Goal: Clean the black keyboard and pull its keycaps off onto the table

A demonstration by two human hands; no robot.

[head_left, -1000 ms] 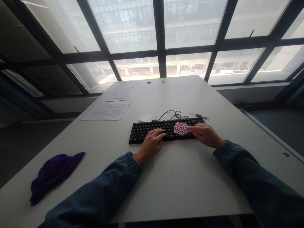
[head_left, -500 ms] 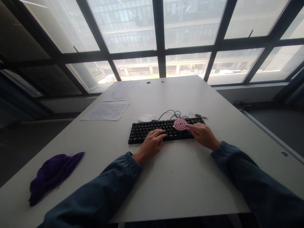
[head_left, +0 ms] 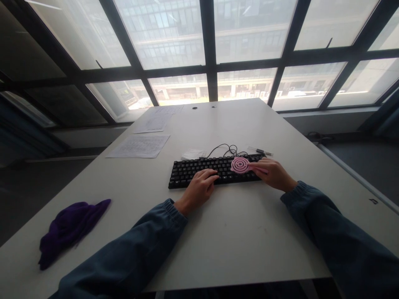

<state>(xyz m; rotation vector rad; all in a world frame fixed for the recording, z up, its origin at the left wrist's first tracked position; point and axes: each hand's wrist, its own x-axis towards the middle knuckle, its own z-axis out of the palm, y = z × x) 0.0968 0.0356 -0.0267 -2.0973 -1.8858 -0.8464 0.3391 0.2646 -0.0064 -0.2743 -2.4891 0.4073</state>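
Observation:
A black keyboard (head_left: 187, 171) lies across the white table in front of me. My left hand (head_left: 201, 186) rests on its lower edge near the middle, fingers stretched over the keys. By its handle, my right hand (head_left: 274, 173) grips a pink hairbrush (head_left: 240, 165) with a round, ringed head. The brush head is over the right part of the keyboard, bristles facing down onto the keys. Part of the keyboard's right end is hidden behind my right hand.
Behind the keyboard lie its black cable (head_left: 230, 148), a clear plastic bag (head_left: 193, 154) and a small slim tool (head_left: 260, 151). Printed sheets (head_left: 139, 146) are on the table's left side. A crumpled purple cloth (head_left: 70, 228) sits at the near left. Windows line the far end.
My right hand has shifted slightly to the right, carrying the hairbrush along the keyboard. The left hand and the keyboard have stayed in place.

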